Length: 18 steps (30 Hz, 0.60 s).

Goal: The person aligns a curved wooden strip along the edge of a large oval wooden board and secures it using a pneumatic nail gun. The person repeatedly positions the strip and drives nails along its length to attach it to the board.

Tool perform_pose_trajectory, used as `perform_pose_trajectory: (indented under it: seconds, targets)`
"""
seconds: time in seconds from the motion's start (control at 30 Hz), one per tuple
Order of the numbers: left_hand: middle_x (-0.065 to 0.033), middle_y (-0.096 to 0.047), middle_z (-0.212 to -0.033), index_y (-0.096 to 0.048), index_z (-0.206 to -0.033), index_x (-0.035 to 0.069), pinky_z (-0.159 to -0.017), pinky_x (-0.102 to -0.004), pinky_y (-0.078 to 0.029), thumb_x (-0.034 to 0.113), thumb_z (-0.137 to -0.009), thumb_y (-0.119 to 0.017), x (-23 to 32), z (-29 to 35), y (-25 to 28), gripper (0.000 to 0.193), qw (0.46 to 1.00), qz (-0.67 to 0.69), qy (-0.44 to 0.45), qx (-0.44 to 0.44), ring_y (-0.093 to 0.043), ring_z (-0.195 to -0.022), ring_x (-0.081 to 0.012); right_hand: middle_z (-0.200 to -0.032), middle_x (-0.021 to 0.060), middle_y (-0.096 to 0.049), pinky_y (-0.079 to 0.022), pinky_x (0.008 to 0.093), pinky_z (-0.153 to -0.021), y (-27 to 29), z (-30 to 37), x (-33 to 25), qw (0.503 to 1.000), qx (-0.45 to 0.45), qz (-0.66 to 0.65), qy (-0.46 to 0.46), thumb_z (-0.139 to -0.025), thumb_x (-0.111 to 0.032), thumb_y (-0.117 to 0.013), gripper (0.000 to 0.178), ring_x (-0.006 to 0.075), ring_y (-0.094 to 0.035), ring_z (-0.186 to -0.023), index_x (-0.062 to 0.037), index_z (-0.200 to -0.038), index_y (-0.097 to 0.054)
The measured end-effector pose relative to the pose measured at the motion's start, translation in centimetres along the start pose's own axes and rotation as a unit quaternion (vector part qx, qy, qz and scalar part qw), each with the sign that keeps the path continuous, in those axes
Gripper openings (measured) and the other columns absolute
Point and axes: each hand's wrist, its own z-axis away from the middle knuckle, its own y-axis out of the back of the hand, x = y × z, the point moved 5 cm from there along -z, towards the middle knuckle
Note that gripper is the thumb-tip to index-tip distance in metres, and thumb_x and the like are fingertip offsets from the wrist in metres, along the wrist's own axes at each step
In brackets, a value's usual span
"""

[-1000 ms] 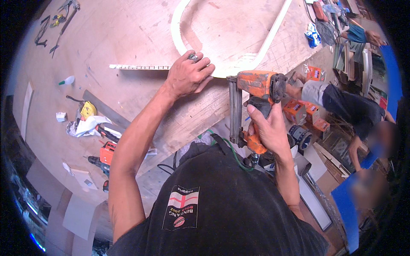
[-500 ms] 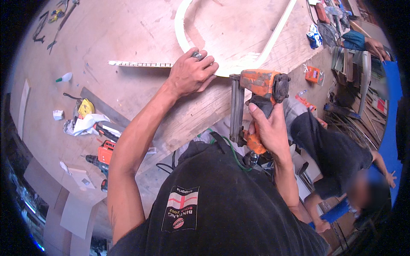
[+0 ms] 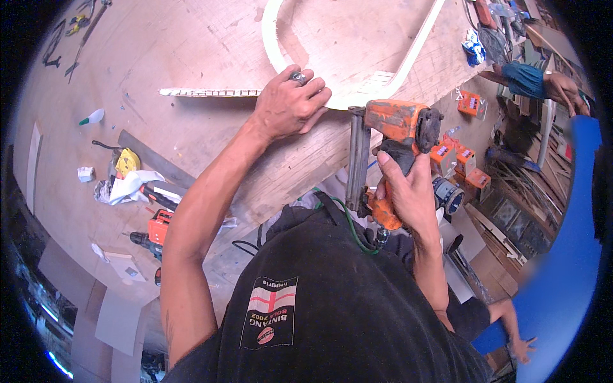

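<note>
My right hand (image 3: 412, 191) is wrapped round the handle of an orange and black air nail gun (image 3: 391, 121), held upright at the near edge of the workbench. A green air hose (image 3: 350, 223) runs near its base. The gun's nose is beside a curved white strip (image 3: 271, 35), but I cannot tell whether they touch. My left hand (image 3: 290, 105), with a ring on one finger, is closed over the strip's near bend; its fingertips are partly hidden. Left of that hand extends a straight white arm (image 3: 211, 93) with dark notches along its edge.
On the bench (image 3: 172, 57) lie a yellow tape measure (image 3: 128, 161), a cordless drill (image 3: 148, 241), a small bottle (image 3: 93, 117) and pliers (image 3: 78, 24). Orange boxes (image 3: 469, 103) stand to the right. Beyond are a person in teal shorts (image 3: 525, 80) and another person's hand (image 3: 522, 350) on a blue sheet (image 3: 565, 274).
The nail gun and my right hand have shifted slightly right. At the right, the co-worker has moved down toward the lower edge, uncovering more orange boxes, and the person in teal shorts shows more.
</note>
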Motion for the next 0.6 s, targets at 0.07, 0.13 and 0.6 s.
perform_pose_trajectory:
  seconds: [0.07, 0.13, 0.6]
  targets:
    - [-0.0036, -0.065, -0.096, -0.069, -0.102, 0.011, -0.093, -0.0406, -0.05, 0.025, -0.082, -0.08, 0.12, -0.17, 0.22, 0.027, 1.0, -0.01, -0.003, 0.007, -0.066, -0.098, -0.0235, -0.09, 0.0062, -0.064, -0.051, 0.0284, -0.052, -0.01, 0.06, 0.26, 1.0, 0.003, -0.001, -0.024, -0.104, -0.016, -0.069, 0.048, 0.0123, -0.06, -0.057, 0.0013, -0.139, -0.042]
    - [-0.0036, -0.065, -0.095, -0.07, -0.1, 0.01, -0.093, -0.0402, -0.05, 0.026, -0.082, -0.08, 0.15, -0.28, 0.29, 0.026, 1.0, -0.016, -0.005, 0.006, -0.066, -0.098, -0.0231, -0.092, 0.0055, -0.063, -0.05, 0.0279, -0.051, 0.04, -0.07, 0.46, 1.0, -0.002, -0.006, -0.022, -0.104, -0.012, -0.068, 0.049, 0.0113, -0.059, -0.057, -0.0009, -0.144, -0.042]
    - [-0.0035, -0.064, -0.097, -0.069, -0.108, 0.012, -0.093, -0.0422, -0.051, 0.023, -0.081, -0.081, -0.17, -0.07, 0.11, 0.032, 1.0, 0.002, -0.005, -0.003, -0.065, -0.097, -0.0238, -0.113, 0.0109, -0.061, -0.054, 0.028, -0.052, -0.15, 0.38, 0.53, 0.998, 0.005, -0.064, -0.005, -0.103, -0.013, -0.069, 0.058, 0.0123, -0.061, -0.061, 0.0002, -0.149, -0.036]
